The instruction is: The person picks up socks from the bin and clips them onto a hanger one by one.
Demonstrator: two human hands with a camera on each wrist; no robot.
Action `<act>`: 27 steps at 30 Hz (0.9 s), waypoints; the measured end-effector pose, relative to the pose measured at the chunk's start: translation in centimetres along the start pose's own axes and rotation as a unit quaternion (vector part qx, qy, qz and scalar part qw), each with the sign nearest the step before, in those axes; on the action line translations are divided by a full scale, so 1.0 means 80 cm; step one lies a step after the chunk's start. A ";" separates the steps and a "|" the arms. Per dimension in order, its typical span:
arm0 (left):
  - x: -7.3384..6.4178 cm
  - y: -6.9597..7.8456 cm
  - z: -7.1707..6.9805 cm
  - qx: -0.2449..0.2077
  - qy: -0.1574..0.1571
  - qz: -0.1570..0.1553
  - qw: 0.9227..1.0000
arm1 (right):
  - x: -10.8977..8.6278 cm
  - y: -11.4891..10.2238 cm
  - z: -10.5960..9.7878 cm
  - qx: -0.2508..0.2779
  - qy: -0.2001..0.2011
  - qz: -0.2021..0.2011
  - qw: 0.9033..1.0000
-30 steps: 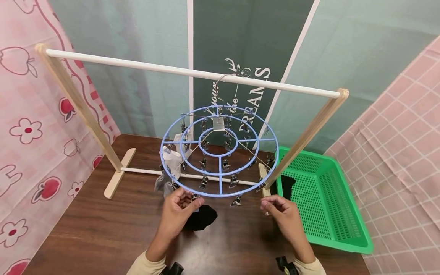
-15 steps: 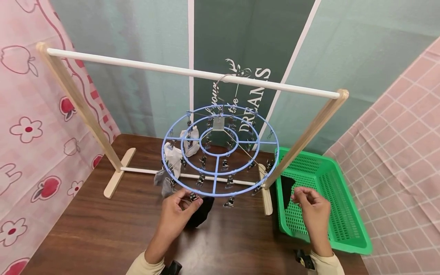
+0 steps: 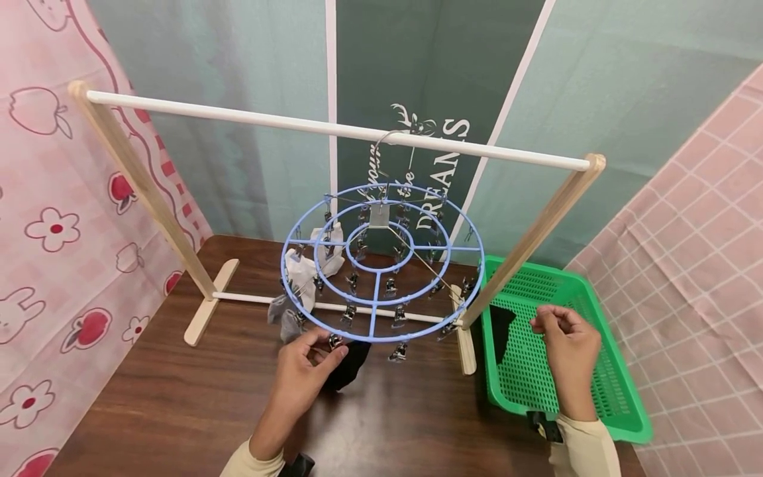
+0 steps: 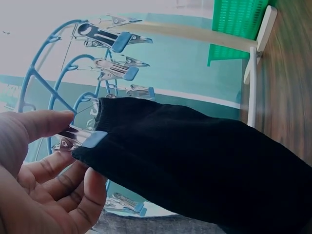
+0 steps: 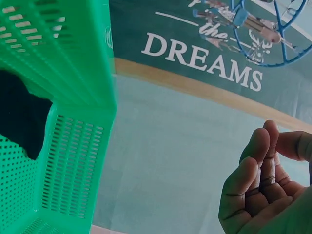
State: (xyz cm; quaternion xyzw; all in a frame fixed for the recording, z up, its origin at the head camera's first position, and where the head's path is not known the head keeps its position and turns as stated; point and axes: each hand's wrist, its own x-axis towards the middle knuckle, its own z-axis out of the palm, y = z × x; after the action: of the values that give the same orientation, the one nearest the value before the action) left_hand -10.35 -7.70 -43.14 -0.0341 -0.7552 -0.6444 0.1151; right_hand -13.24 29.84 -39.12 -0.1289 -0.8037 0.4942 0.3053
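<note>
My left hand (image 3: 301, 381) pinches a metal clip (image 4: 80, 138) with blue tips at the near rim of the round blue clip hanger (image 3: 374, 315). Caught in that clip by its cuff is a black sock (image 4: 195, 161), hanging below the ring. Over the green basket (image 3: 622, 371) hovers my right hand (image 3: 569, 354), fingers loosely curled, thumb close to the fingertips, nothing held. Inside the basket a piece of black cloth (image 3: 501, 331) lies to the left of this hand; the right wrist view also shows the black cloth (image 5: 22, 117) against the basket wall.
The hanger hooks onto the white rail (image 3: 250, 119) of a wooden stand (image 3: 140, 185). White socks (image 3: 301, 271) and a grey one (image 3: 289, 322) hang at its left side. Several bare clips dangle around the rings. The stand's right foot (image 3: 466, 351) sits beside the basket.
My right hand has moved right, from near the hanger's rim to over the basket. The hanger has turned slightly. My left hand stays at the clip with the black sock.
</note>
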 end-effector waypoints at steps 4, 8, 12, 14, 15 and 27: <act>0.000 0.000 -0.001 0.007 0.024 0.012 1.000 | 0.009 0.003 0.005 -0.018 0.023 0.003 1.000; -0.001 0.001 -0.001 0.004 0.043 0.014 0.999 | 0.017 0.009 0.010 -0.037 0.051 0.007 0.998; -0.001 0.001 0.000 0.005 0.041 0.004 0.999 | 0.027 0.015 0.014 -0.046 0.062 0.013 0.997; 0.000 0.001 0.000 0.012 0.043 0.001 0.999 | 0.032 0.017 0.015 -0.046 0.066 0.019 0.997; 0.000 0.001 0.001 0.018 0.045 0.000 0.999 | 0.034 0.018 0.016 -0.047 0.068 0.022 0.996; -0.004 0.040 0.000 0.019 0.059 0.011 0.998 | 0.053 0.037 0.026 -0.011 0.052 0.043 0.998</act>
State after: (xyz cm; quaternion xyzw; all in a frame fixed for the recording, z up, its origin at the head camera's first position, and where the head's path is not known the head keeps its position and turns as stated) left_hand -9.39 -7.13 -40.14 -0.0025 -0.7585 -0.6298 0.1674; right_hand -18.11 31.91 -40.87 -0.1921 -0.7861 0.4903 0.3237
